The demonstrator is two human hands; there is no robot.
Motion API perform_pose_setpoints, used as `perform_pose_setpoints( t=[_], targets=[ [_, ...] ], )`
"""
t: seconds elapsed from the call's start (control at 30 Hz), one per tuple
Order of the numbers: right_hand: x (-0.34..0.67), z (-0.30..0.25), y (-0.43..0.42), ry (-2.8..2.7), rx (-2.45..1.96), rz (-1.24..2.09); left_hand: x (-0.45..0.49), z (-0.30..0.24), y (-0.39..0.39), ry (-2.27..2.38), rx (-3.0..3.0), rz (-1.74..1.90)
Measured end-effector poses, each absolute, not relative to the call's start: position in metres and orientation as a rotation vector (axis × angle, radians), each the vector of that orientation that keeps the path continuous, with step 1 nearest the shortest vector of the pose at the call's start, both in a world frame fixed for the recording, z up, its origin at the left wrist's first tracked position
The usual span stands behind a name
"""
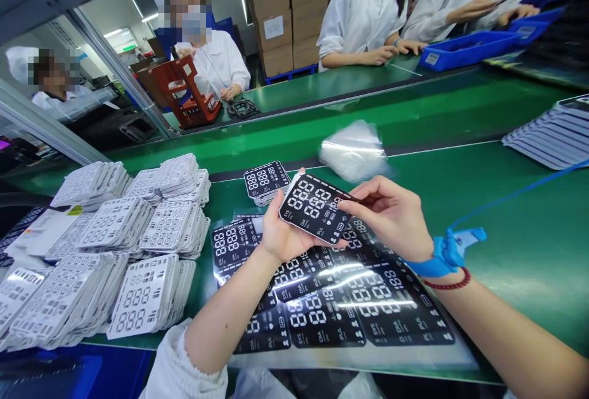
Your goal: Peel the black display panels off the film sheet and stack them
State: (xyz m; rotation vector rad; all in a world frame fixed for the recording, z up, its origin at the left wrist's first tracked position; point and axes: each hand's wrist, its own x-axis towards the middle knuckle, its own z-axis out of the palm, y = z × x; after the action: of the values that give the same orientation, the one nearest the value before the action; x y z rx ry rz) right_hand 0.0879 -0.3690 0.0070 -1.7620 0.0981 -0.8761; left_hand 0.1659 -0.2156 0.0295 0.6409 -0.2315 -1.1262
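Observation:
My left hand [280, 230] is closed around the edges of a black display panel [316, 207] printed with white digit segments, holding it tilted toward me. At the panel's right edge, the thumb and fingers of my right hand [391, 215] pinch its corner. Below both hands lies a clear sheet of black printed display films [322, 319], partly covered by my left forearm. Just behind my left hand rests a small stack of finished-looking black panels [265, 179]. A blue wrist strap [444, 255] with a cord is on my right wrist.
Several stacks of white segment frames [142, 294] fill the left side. Crumpled clear plastic [354, 150] lies behind my hands. A fanned stack of panels [547, 135] sits at far right. Across the bench, people work near blue trays [473, 49] and a red-brown fixture [188, 95].

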Motion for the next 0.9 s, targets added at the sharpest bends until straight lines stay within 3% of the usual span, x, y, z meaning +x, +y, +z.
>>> perform_pose_setpoints(
  t=[0.27,0.57,0.9],
  targets=[
    [0.087,0.004,-0.371,0.04,-1.885,-0.895,0.166,0.027,-0.214,-0.26,0.658,-1.113],
    [0.092,0.008,-0.372,-0.008,-2.462,-1.02,0.164,0.025,-0.216,-0.295,0.774,-1.053],
    [0.082,0.016,-0.347,-0.608,-2.239,-0.878,0.139,0.019,-0.236,-0.472,1.096,-0.799]
  ],
)
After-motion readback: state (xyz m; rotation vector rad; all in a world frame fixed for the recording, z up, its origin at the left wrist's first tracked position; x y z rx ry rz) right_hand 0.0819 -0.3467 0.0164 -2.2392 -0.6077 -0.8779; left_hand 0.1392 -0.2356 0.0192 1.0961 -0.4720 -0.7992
